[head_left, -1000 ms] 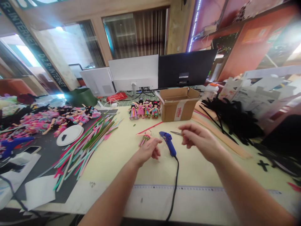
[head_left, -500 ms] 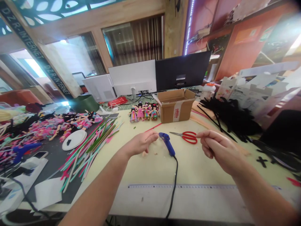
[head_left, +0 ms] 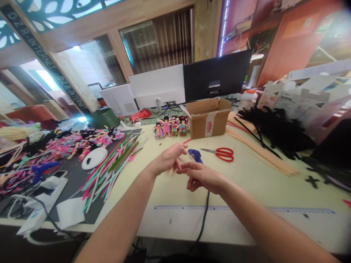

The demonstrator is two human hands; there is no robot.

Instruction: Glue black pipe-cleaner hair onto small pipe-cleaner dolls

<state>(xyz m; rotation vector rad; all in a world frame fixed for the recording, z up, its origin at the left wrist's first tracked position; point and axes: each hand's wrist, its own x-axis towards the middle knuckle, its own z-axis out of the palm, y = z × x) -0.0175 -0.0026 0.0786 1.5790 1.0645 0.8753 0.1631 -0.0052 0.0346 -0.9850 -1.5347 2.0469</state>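
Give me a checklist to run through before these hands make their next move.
1. Scissors out of both hands: ok, they lie to the right of the blue glue gun.
2. Glue gun handle in clear view: not ok, the right hand hides it.
3. Left hand has a firm hold: cannot tell, its fingers hide what is beneath.
4. Cord clear of the ruler: not ok, it crosses it.
5. Row of dolls apart from the hands: ok, it is beside the cardboard box.

Black monitor [head_left: 233, 73] beside white monitor [head_left: 156, 82]; curtain [head_left: 172, 42] behind
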